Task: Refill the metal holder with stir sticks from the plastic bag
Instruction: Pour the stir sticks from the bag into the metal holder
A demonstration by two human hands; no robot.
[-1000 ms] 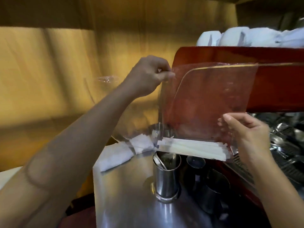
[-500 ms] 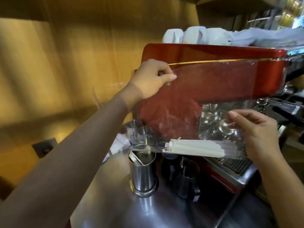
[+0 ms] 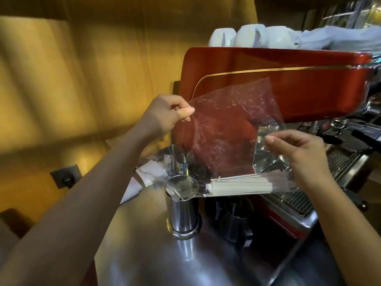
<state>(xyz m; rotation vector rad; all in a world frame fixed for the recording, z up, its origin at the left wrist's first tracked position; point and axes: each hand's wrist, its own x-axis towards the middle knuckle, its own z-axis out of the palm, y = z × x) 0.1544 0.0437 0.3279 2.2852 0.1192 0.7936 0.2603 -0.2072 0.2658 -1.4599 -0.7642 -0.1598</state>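
Observation:
A clear plastic bag (image 3: 222, 133) hangs in the air in front of the red machine. My left hand (image 3: 165, 114) pinches its upper left corner. My right hand (image 3: 299, 153) grips its right edge lower down. A bundle of pale stir sticks (image 3: 241, 185) lies flat along the bag's bottom, ends pointing left. The shiny metal holder (image 3: 182, 211) stands on the steel counter just below and left of those ends, with a couple of sticks inside it.
A red espresso machine (image 3: 299, 83) fills the back right, white cups (image 3: 247, 37) on top, its drip grate (image 3: 340, 159) behind my right hand. Two steel pitchers (image 3: 235, 219) stand right of the holder. White paper packets (image 3: 148, 174) lie left of it. A wooden wall is at left.
The bag's top has dropped and slanted, with my left hand lower than before. The stick bundle sits closer above the holder's rim. The camera view has shifted slightly.

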